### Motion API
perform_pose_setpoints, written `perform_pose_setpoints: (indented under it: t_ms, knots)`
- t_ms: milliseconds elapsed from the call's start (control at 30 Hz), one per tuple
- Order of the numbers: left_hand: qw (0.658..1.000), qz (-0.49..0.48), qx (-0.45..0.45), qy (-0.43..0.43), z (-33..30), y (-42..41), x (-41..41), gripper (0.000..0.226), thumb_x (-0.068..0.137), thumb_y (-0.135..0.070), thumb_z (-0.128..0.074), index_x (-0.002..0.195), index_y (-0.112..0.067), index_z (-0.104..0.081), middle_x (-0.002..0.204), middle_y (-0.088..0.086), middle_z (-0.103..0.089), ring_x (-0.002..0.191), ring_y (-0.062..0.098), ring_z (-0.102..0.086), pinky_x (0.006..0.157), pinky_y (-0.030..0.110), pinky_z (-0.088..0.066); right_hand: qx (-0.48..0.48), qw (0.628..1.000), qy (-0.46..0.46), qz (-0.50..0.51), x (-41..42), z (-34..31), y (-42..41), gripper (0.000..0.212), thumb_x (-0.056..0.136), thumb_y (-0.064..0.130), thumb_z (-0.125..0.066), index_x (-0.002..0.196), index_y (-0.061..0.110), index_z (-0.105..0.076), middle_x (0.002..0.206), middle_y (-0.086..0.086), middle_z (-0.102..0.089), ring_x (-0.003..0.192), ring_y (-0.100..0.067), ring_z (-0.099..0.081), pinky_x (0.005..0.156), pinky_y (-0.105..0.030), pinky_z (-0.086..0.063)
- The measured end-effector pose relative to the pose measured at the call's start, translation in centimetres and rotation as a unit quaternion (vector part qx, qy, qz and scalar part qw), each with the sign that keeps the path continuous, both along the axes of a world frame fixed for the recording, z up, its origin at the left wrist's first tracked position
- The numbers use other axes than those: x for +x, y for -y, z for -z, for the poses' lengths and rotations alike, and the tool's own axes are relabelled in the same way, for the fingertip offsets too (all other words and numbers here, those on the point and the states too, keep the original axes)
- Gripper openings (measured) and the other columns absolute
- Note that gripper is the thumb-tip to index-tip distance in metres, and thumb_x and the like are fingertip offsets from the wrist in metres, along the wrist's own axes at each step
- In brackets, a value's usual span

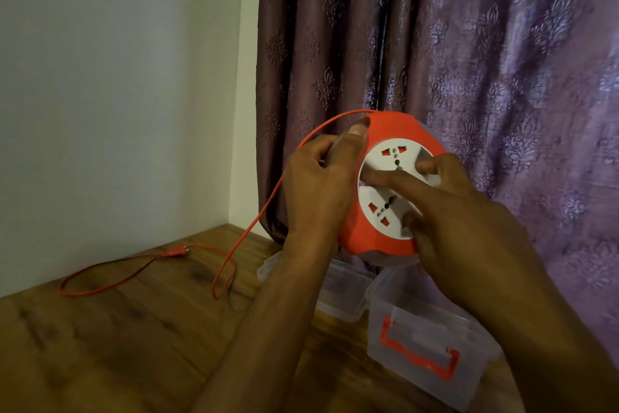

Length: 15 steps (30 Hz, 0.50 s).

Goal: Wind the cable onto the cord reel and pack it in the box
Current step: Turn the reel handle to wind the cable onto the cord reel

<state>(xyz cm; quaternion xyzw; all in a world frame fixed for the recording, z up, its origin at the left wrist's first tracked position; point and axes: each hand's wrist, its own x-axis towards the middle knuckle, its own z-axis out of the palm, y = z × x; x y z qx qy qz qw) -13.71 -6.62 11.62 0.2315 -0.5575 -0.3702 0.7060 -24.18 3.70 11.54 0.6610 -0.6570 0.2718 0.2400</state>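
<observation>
An orange cord reel (415,131) with a white socket face is held up in the air before the curtain. My left hand (318,185) grips its left rim, thumb on top where the orange cable (264,211) leaves the reel. My right hand (459,211) holds the white centre, its fingers hooked into the face. The cable runs down to the wooden table (117,329) and loops there, ending in an orange plug (176,251). A clear plastic box (425,342) with an orange latch stands open under the reel.
A clear lid (341,292) lies on the table left of the box. A white wall (117,94) is on the left and a purple patterned curtain (469,44) hangs right behind the reel and box.
</observation>
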Motion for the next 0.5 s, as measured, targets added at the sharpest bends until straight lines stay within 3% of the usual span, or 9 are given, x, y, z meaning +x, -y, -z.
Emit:
perform_pose_setpoints:
  t_ms: [100, 267, 500]
  knots:
    - [1.0, 0.001, -0.009, -0.014, 0.1, 0.06, -0.11, 0.044, 0.085, -0.047, -0.063, 0.077, -0.004, -0.071, 0.079, 0.021, -0.073, 0.08, 0.046, -0.069, 0.074, 0.06, -0.058, -0.02, 1.0, 0.019, -0.003, -0.07, -0.02, 0.05, 0.07, 0.089, 0.026, -0.057, 0.126, 0.07, -0.016, 0.128, 0.005, -0.037, 0.098, -0.031, -0.059, 0.074, -0.047, -0.054]
    - [1.0, 0.005, -0.005, -0.016, 0.15, -0.05, -0.28, 0.046, 0.082, -0.051, -0.062, 0.08, -0.006, -0.071, 0.081, 0.019, -0.074, 0.081, 0.042, -0.071, 0.077, 0.06, -0.058, -0.034, 0.999, 0.029, 0.012, 0.23, -0.05, 0.14, 0.062, 0.085, 0.041, -0.057, 0.126, 0.067, -0.018, 0.114, 0.006, -0.041, 0.092, -0.029, -0.059, 0.075, -0.044, -0.051]
    - [1.0, -0.004, 0.004, -0.02, 0.2, 0.26, -0.54, 0.047, 0.08, -0.054, -0.061, 0.08, -0.008, -0.073, 0.085, 0.016, -0.074, 0.084, 0.038, -0.072, 0.081, 0.059, -0.058, -0.062, 0.995, 0.067, 0.041, 0.61, 0.33, 0.4, 0.058, 0.082, 0.056, -0.053, 0.132, 0.062, -0.023, 0.124, 0.0, -0.05, 0.105, -0.03, -0.056, 0.078, -0.041, -0.045]
